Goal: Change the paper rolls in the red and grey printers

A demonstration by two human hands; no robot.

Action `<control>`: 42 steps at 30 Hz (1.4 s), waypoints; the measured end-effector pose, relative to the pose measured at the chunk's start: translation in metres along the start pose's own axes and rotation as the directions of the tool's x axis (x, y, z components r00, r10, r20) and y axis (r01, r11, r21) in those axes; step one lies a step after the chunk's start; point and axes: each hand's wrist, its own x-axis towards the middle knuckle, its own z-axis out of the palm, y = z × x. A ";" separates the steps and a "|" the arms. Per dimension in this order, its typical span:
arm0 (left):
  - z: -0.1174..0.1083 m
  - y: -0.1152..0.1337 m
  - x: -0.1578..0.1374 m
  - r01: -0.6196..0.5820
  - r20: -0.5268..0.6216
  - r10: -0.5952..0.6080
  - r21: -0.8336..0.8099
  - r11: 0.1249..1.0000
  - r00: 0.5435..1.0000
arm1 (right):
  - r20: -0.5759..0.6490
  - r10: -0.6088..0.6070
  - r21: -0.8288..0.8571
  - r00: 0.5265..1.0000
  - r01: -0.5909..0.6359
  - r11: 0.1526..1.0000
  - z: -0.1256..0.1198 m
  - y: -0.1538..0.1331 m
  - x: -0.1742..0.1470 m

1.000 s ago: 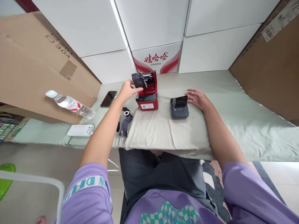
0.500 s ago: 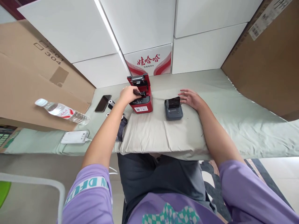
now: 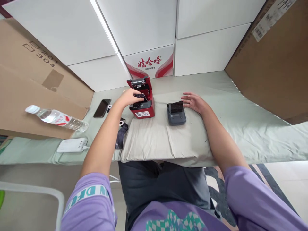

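- One red label printer (image 3: 151, 110) is standing lid-up at the clock's centre, twelve pointing away from the purple-sleeved person.
- The left hand (image 3: 130, 97) is pinching one glossy black piece (image 3: 141, 95) between thumb and fingers at the printer's open bay; roll or strip, I can't tell.
- The right hand (image 3: 195, 103) is spreading its fingers loosely at three, beside one dark grey label printer (image 3: 177, 119); one dark sheet (image 3: 176, 106) is sticking up from it. Whether the fingertips are touching that sheet, I can't make out.
- Two white-cored rolls (image 3: 121, 123) are lying by the left forearm, at nine and eight; one dark strip (image 3: 120, 138) is lying at seven.
- One smartphone (image 3: 102, 108) is lying at nine, one white power bank (image 3: 72, 145) at eight.
- One water bottle (image 3: 59, 118) is standing between them, farther out.
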 end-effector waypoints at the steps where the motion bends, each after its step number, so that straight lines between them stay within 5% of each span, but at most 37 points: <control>1: -0.001 -0.001 -0.005 -0.011 -0.007 0.011 0.004 1.000 1.000 | -0.002 0.001 -0.001 1.000 -0.001 1.000 0.000 0.000 0.000; 9: 0.001 0.014 -0.054 -0.076 -0.083 0.092 0.173 0.982 0.992 | 0.005 0.007 -0.009 1.000 -0.007 1.000 -0.001 0.000 0.001; 15: -0.004 0.018 -0.028 -0.071 -0.197 0.068 -0.008 0.997 0.978 | 0.001 -0.001 -0.048 1.000 0.001 0.999 0.001 0.000 0.000; 19: -0.007 0.025 -0.021 -0.063 -0.161 0.071 0.055 0.997 0.984 | -0.058 -0.033 -0.133 0.998 0.025 0.991 0.011 -0.012 -0.009; 23: 0.007 0.027 -0.046 -0.113 -0.207 0.130 0.094 0.989 0.970 | -0.106 -0.309 -0.362 0.945 0.253 0.897 0.056 -0.046 -0.036; 26: 0.031 0.024 -0.061 -0.151 -0.335 0.210 0.194 0.969 0.919 | 0.046 -0.488 -0.468 0.872 0.450 0.760 0.120 -0.073 -0.045; 30: 0.063 0.021 -0.065 -0.173 -0.489 0.274 0.243 0.954 0.828 | 0.241 -0.514 -0.528 0.823 0.556 0.642 0.205 -0.072 0.006; 32: 0.073 0.019 -0.066 -0.190 -0.542 0.300 0.250 0.949 0.785 | 0.132 -0.495 -0.593 0.859 0.469 0.654 0.227 -0.052 0.050; 34: 0.077 0.017 -0.069 -0.203 -0.581 0.312 0.247 0.948 0.752 | 0.041 -0.500 -0.662 0.865 0.398 0.635 0.232 -0.027 0.092; 37: 0.080 0.011 -0.074 -0.207 -0.616 0.310 0.234 0.950 0.724 | 0.109 -0.617 -0.666 0.779 0.518 0.537 0.218 0.007 0.134; 40: 0.083 0.005 -0.078 -0.217 -0.627 0.315 0.229 0.949 0.713 | 0.200 -0.679 -0.630 0.706 0.624 0.463 0.201 0.022 0.141; 42: 0.087 0.002 -0.078 -0.208 -0.632 0.301 0.218 0.953 0.715 | 0.204 -0.671 -0.604 0.713 0.631 0.486 0.197 0.025 0.131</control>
